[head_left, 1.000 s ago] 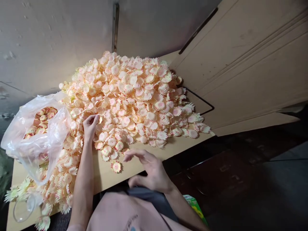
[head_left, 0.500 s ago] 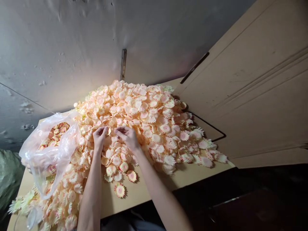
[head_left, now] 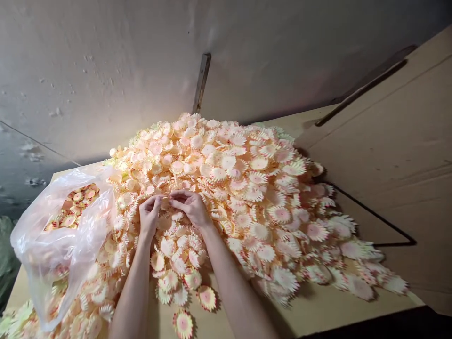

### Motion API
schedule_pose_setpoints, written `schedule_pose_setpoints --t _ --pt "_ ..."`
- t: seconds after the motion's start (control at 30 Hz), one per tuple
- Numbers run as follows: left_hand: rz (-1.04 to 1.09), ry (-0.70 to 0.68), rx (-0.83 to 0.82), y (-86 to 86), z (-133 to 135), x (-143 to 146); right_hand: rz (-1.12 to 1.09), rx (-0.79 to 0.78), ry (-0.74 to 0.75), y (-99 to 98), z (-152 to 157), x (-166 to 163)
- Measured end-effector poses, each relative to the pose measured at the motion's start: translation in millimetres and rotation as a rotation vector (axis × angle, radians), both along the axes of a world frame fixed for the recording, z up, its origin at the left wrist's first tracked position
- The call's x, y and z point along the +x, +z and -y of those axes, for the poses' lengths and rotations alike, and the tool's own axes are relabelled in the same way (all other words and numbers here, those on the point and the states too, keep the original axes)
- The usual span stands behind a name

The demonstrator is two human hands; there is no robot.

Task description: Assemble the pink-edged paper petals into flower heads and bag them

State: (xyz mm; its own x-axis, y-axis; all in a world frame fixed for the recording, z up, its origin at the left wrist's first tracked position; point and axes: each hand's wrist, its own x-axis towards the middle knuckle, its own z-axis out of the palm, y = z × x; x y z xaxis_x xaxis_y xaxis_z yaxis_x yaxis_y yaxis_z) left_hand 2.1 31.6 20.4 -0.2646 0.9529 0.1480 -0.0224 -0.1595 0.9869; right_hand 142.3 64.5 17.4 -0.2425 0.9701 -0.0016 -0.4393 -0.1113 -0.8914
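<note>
A large heap of cream-and-pink artificial flower pieces [head_left: 226, 162], disc-shaped with fringed rims, spreads over the table. At its front, my left hand [head_left: 150, 214] is closed in a pinch on the edge of a small flower piece [head_left: 165, 197]. My right hand [head_left: 190, 207] pinches from the other side, its fingertips meeting that piece, which shows only as a thin edge. A few loose flower pieces [head_left: 183, 323] lie on the table between my forearms.
A translucent plastic bag [head_left: 31, 235] with red-edged flower pieces [head_left: 76, 205] in it stands at the left. Brown cardboard [head_left: 399, 188] rises on the right, with a dark bent rod [head_left: 374, 219] by it. A grey wall [head_left: 134, 56] stands behind the table [head_left: 318, 303].
My fingertips have drawn closer together, and the right hand now reaches the small flower piece by my left fingers. The view has shifted, making the heap look larger.
</note>
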Motion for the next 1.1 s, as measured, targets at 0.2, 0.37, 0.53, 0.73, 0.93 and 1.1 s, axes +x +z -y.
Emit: schedule_pose_setpoints --t 0.2,0.37,0.53,0.73,0.93,1.1 --pt "0.108 -0.007 -0.02 1.2 1.6 4.1 -0.207 -0.139 -0.012 8.0 -2.0 7.7" --pt "0.216 -0.038 -0.083 -0.2 0.3 5.5 -0.322 -0.118 -0.011 16.3 0.9 12.3" --pt "0.293 -0.022 -0.081 -2.1 -0.5 5.0 -0.267 -0.071 -0.013 17.6 3.3 13.2" --pt "0.238 -0.006 -0.096 2.6 0.9 6.4 -0.113 -0.032 0.059 11.1 5.8 10.3" --pt "0.17 -0.017 -0.063 5.8 1.6 8.6 0.048 -0.025 0.119 12.4 9.6 7.5" --pt "0.124 -0.06 -0.008 3.3 2.1 7.0 0.075 -0.009 0.039 10.1 8.4 6.3"
